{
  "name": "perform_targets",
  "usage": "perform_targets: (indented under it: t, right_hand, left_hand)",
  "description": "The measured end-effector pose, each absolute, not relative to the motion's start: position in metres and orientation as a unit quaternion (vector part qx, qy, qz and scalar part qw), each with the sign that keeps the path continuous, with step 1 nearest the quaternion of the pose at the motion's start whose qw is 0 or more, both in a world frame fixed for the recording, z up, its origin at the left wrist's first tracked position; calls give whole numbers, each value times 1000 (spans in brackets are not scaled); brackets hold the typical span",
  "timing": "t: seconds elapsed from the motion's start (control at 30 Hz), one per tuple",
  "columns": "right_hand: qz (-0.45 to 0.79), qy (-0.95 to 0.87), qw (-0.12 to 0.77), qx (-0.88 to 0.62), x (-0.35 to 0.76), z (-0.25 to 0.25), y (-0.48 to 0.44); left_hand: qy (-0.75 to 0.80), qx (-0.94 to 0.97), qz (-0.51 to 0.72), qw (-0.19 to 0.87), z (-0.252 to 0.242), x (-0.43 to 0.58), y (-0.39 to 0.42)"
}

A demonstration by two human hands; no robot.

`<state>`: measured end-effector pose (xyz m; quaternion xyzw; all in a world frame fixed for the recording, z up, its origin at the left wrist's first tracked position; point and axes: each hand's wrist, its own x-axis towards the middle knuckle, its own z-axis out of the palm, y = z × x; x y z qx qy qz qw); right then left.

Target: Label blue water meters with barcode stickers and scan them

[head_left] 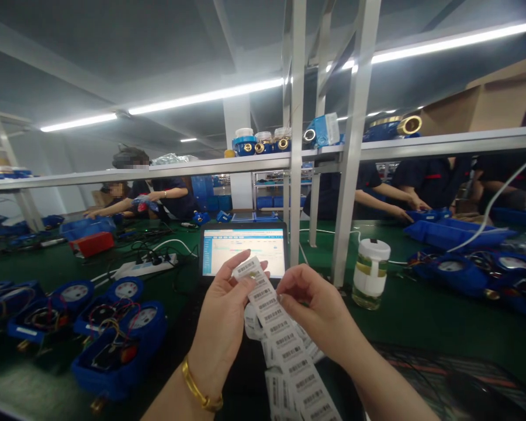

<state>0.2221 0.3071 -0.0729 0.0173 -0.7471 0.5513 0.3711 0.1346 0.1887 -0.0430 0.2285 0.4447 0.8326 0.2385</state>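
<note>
A long white strip of barcode labels (284,345) runs from the bottom of the view up to my hands. My left hand (223,316), with a gold bracelet on the wrist, pinches the strip's top end between thumb and fingers. My right hand (319,307) grips the strip a little lower, on its right edge. Both hands are raised in front of a laptop (243,248) whose lit screen shows a table-like page. Blue water meters (114,327) with red and yellow wires lie on the green table to my left.
A glass jar with a white lid (370,272) stands right of my hands. A metal rack post (348,175) rises behind it. A white power strip (146,266) and a red box (92,242) lie at the back left. Other people work at blue trays (456,231) across the table.
</note>
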Motion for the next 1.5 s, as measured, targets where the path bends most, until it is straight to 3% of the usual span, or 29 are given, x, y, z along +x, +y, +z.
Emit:
perform_targets:
  t: [0.47, 1.07, 1.5]
  right_hand:
    - [655, -716, 233, 65, 222, -74, 305]
    - [621, -729, 282, 62, 226, -66, 308]
    - [615, -743, 259, 56, 227, -66, 308]
  left_hand:
    - [450, 198, 849, 194, -43, 126, 191]
    - [530, 289, 765, 223, -65, 132, 177]
    - [525, 287, 779, 187, -64, 134, 181]
